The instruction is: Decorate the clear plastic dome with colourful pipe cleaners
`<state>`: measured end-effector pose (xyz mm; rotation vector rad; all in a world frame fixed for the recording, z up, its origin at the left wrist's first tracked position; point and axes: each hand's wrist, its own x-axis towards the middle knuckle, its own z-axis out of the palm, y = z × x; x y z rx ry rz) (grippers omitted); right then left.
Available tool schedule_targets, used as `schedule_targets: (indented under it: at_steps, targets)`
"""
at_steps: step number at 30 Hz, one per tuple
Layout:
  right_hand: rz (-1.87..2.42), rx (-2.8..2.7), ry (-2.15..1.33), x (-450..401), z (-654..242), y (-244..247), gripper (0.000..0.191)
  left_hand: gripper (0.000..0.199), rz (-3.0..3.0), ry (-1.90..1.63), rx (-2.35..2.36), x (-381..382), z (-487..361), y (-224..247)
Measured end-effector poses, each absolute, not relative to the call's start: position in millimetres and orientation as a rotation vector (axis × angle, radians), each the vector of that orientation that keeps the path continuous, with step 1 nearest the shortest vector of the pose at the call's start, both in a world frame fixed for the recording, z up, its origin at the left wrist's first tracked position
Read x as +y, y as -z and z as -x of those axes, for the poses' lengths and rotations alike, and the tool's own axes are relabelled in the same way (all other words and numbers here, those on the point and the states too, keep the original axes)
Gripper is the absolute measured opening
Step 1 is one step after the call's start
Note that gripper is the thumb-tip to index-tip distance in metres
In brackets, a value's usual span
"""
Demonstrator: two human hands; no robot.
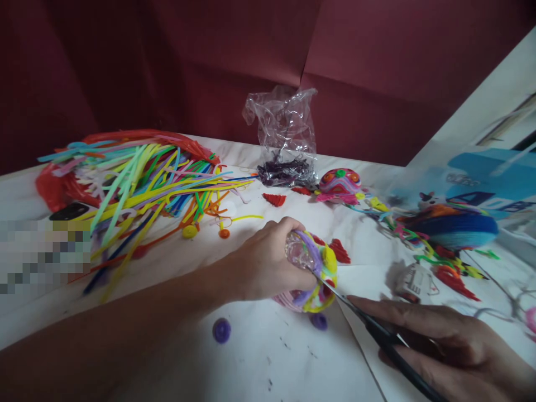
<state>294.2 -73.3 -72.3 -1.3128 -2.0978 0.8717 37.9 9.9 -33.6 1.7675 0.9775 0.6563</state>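
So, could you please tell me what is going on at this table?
The person's left hand holds a colourful piece just above or on the table, while the right hand brings the metal tip of a black tool up to it. Two purple coils lie nearby. A pile of bright strips spreads to the left, and a clear bag with dark strips stands behind.

We're seeing dim light, soft shadow below the left hand (272,262), glints on the clear bag (287,137) beyond it, smeary blur past the right hand (456,346).
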Motion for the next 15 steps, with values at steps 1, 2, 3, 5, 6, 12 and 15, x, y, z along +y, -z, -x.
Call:
schedule_targets:
  at_steps: [1, 2, 3, 5, 6, 12, 15]
  targets:
    - [1.314, -2.095, -0.884, -73, -295, 72, 0.033, 0.053, -1.765, -0.651, 0.967, 10, -38, 34]
    - [1.315, -2.086, -0.899, -72, -295, 73, 0.033, 0.053, -1.764, -0.648, 0.958, 10, -38, 33]
    - [1.309, -2.075, -0.910, -71, -295, 73, 0.033, 0.053, -1.766, -0.646, 0.951, 11, -38, 33]
    - [1.282, -2.053, -0.912, -68, -295, 73, 0.034, 0.054, -1.780, -0.641, 0.954, 11, -38, 33]
    - [1.270, -2.053, -0.911, -67, -296, 73, 0.035, 0.054, -1.790, -0.633, 0.960, 11, -38, 33]
    - [1.204, -2.074, -0.932, -64, -297, 74, 0.035, 0.055, -1.825, -0.634, 0.951, 12, -40, 33]
    - [1.184, -2.065, -0.942, -62, -297, 76, 0.035, 0.056, -1.848, -0.630, 0.987, 12, -41, 32]
